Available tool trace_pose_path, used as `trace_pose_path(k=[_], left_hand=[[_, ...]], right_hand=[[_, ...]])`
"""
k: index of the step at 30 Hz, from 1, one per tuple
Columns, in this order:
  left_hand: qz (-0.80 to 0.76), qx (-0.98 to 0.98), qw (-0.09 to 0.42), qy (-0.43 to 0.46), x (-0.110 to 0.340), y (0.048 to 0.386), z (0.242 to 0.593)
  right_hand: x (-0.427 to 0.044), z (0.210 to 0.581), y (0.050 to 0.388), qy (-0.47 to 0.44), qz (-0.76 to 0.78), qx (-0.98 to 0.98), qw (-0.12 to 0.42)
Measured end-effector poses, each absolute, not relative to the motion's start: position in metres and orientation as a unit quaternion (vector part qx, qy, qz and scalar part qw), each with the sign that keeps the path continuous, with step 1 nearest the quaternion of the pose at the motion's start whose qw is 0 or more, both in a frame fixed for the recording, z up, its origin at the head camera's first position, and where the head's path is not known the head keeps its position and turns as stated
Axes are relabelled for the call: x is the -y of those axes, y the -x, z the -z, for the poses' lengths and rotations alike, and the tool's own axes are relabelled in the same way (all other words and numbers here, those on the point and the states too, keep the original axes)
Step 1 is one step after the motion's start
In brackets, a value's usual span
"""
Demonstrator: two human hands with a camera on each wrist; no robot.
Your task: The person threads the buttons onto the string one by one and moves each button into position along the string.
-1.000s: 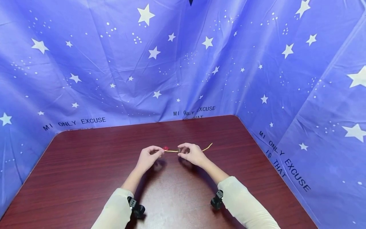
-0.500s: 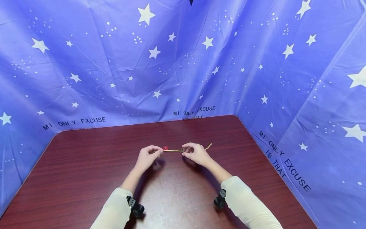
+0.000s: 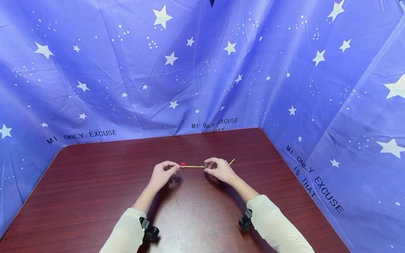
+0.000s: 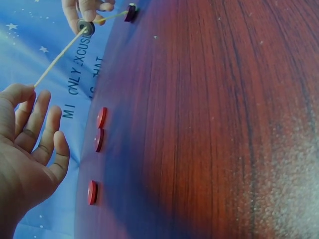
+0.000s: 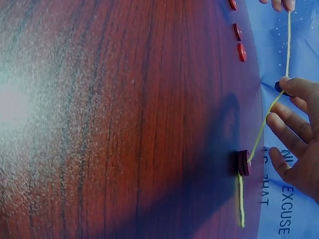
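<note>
My left hand (image 3: 162, 173) pinches the end of a thin yellow string (image 3: 192, 166) between thumb and index finger, its other fingers loosely bent in the left wrist view. A dark grey round button (image 4: 85, 27) sits on the string, pinched by the thumb and fingertips of my right hand (image 3: 223, 171). The string is taut between the hands. Past the right hand it slants down to a dark purple stack (image 5: 243, 163), seemingly buttons, on the table, with a loose tail beyond. In the head view the right hand hides that stack.
Red buttons lie on the wooden table (image 3: 95, 182) under the hands; one red button (image 4: 92, 192) is apart from a close pair, whose nearer red button (image 4: 99, 140) stands out. A blue star-patterned curtain (image 3: 126, 70) hangs behind the table's far edge.
My right hand has slid rightward with the grey button, so the string between the hands is longer and the tail showing past the right hand is shorter. The left hand has barely shifted left.
</note>
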State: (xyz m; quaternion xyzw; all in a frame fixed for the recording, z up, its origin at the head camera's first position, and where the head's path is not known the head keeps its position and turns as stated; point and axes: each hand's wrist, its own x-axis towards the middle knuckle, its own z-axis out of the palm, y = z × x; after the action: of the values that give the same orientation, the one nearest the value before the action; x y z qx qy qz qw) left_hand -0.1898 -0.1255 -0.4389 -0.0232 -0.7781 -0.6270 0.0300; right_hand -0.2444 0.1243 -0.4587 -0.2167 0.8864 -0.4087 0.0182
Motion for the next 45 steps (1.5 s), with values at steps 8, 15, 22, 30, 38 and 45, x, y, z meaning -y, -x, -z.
trace_pose_path(k=[8,15,22,30,38,45], left_hand=[[0.642,0.766,0.032,0.023,0.129,0.201,0.46],[0.641,0.766,0.041,0.023,0.131,0.207,0.471],[0.638,0.768,0.042,0.019,0.131,0.207,0.473],[0.635,0.772,0.04,0.016,0.132,0.209,0.475],[0.638,0.769,0.023,0.012,0.133,0.204,0.465],[0.636,0.771,0.028,0.006,0.134,0.205,0.473]], right_hand=[[-0.13,0.463,0.245,0.217,0.403,-0.889,0.011],[-0.138,0.467,0.247,0.206,0.399,-0.894,0.009],[-0.144,0.466,0.248,0.204,0.4,-0.893,0.012],[-0.151,0.469,0.251,0.203,0.399,-0.894,0.017],[-0.155,0.468,0.256,0.188,0.394,-0.899,0.025],[-0.161,0.469,0.258,0.176,0.39,-0.903,0.03]])
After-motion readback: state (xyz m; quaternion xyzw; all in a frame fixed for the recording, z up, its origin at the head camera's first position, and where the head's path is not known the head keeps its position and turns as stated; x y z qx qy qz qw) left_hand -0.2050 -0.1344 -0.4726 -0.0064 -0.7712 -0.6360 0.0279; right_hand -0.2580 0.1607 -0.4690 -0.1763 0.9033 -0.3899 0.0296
